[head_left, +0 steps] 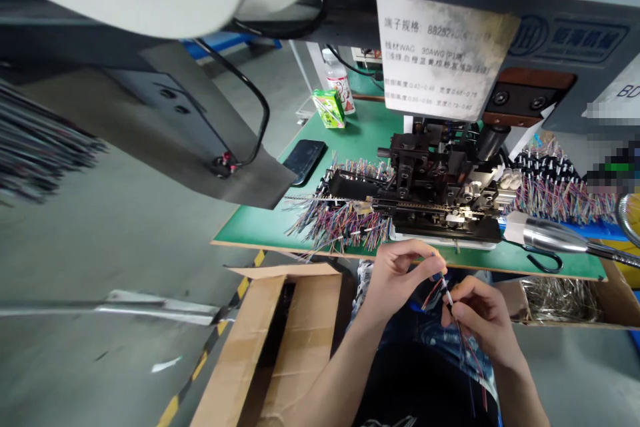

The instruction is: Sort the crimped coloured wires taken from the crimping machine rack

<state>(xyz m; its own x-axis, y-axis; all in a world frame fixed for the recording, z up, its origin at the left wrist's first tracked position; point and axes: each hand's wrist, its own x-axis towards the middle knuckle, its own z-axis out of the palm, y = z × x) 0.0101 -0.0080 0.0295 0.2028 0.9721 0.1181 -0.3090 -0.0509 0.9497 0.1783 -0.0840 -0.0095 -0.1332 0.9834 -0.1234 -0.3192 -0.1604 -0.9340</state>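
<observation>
Between my two hands, above my lap, is a wire bundle (448,293) with a short white sleeve and thin coloured wires fanning out at both ends. The fingers of my left hand (406,275) pinch its upper end. My right hand (481,313) grips it lower down, near a dark section, and loose wires trail below that hand. Just beyond the hands stands a dark terminal crimping machine (440,187), apart from the bundle. What exactly lies between the left fingertips is partly hidden.
More wire bundles (345,223) lie left of the machine, others (560,187) at right. A phone (304,161), a green box (329,109) and a bottle (341,80) stand on the green table (260,220). An open carton (305,320) sits below left; a scrap-filled box (615,307) is at right.
</observation>
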